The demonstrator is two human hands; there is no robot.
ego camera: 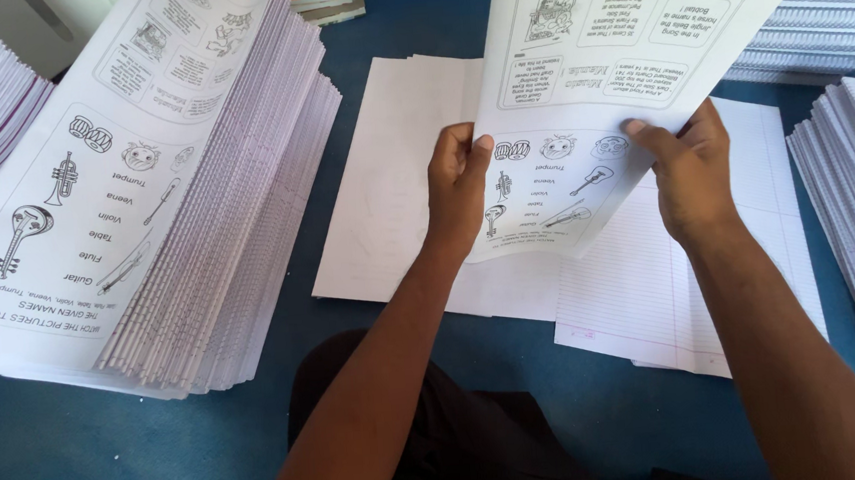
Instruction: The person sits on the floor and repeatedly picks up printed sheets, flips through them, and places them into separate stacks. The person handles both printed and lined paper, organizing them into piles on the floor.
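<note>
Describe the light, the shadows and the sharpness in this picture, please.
Head view: soft, even daylight with no glare; the sheet held by both hands is sharp, the stack too; faint shadows under the arms on the blue table; top corners slightly overexposed.

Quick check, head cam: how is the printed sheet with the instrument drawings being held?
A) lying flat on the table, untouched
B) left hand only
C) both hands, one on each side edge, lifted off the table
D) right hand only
C: the left hand grips the left edge of the printed sheet and the right hand grips its right edge, the sheet raised above the lined paper on the blue table.
</note>
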